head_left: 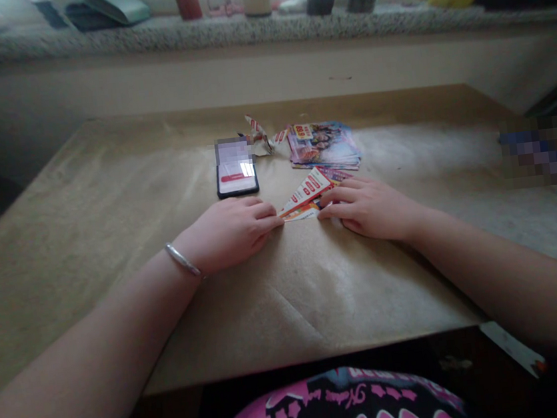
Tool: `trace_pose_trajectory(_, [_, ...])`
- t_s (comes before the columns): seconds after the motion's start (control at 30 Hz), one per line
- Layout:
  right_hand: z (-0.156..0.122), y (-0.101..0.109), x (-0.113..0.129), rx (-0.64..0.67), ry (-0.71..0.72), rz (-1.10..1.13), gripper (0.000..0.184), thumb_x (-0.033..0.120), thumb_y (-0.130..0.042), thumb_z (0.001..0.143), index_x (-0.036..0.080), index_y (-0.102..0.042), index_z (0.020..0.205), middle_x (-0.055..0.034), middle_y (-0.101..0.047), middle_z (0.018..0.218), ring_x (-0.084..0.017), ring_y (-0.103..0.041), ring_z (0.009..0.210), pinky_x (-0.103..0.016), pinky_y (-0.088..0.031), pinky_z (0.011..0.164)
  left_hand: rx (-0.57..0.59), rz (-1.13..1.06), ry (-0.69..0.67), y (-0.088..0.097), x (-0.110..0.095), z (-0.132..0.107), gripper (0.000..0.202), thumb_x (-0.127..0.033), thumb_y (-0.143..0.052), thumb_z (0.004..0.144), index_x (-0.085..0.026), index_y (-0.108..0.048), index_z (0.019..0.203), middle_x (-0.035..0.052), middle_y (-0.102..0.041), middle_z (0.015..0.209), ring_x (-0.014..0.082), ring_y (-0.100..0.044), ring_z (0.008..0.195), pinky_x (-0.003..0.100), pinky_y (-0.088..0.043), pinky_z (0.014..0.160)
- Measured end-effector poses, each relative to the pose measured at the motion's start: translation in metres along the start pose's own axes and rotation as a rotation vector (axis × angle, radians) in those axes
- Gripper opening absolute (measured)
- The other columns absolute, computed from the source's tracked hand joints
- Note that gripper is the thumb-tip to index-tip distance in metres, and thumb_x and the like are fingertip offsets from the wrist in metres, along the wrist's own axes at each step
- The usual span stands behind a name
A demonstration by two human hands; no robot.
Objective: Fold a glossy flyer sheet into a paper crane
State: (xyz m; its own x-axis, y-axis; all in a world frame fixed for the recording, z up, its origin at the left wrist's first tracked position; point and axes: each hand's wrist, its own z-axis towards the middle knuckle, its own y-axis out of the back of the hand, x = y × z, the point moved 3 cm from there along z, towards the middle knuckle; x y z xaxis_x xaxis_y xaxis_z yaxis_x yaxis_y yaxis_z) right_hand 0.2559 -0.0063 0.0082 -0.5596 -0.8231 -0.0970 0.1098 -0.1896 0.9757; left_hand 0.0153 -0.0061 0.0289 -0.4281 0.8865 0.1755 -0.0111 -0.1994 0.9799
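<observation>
I've got my L hand [226, 234] & R hand [372, 208] curled narrow, fingertips pinching a folded red-and-white printed paper strip [305, 199] on the brown kraft-paper-covered desk [87, 257], w/ a stack of glossy colour leaflets [324, 147] just beyond & a black smartphone [236, 177] far L of it.

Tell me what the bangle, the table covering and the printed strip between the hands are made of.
The bangle looks like polished silver-toned metal, bright along its curve; which metal is unclear. The table covering looks like matte brown kraft paper, showing soft creases. The printed strip looks like thin coated paper, creased by folding.
</observation>
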Motion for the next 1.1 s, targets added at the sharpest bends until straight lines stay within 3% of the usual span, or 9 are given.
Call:
trace_pose_trajectory(0.33, [-0.008,-0.002,-0.002,-0.018,0.005,-0.003,0.032,0.015,-0.044,0.091,0.021,-0.068,0.113,-0.0089,-0.067,0.116,-0.023,-0.057,0.103,-0.037,-0.047,0.089,-0.004,-0.04,0.014,0.003,0.003,-0.003,0.026,-0.021,-0.049,0.092,-0.021,-0.069,0.109,0.0044,-0.072,0.104,0.0179,-0.065,0.095,0.029,-0.051,0.079])
trace_pose_trajectory(0.7, [-0.016,-0.003,-0.004,-0.043,0.008,0.017,0.034,0.013,-0.044,0.09,0.02,-0.068,0.112,-0.0113,-0.065,0.114,-0.024,-0.057,0.104,-0.037,-0.049,0.09,-0.043,-0.053,-0.005,0.007,0.004,-0.005,0.027,-0.019,-0.048,0.092,-0.024,-0.071,0.105,-0.0014,-0.072,0.114,0.02,-0.06,0.112,0.032,-0.049,0.092])
trace_pose_trajectory(1.1, [-0.026,-0.002,-0.006,-0.147,0.001,0.078,0.034,0.008,-0.043,0.086,0.018,-0.07,0.105,-0.0115,-0.065,0.109,-0.021,-0.059,0.099,-0.034,-0.051,0.089,-0.006,-0.098,0.015,0.003,0.006,-0.004,0.028,-0.016,-0.046,0.089,-0.021,-0.072,0.099,0.0005,-0.073,0.11,0.0178,-0.065,0.103,0.029,-0.052,0.085])
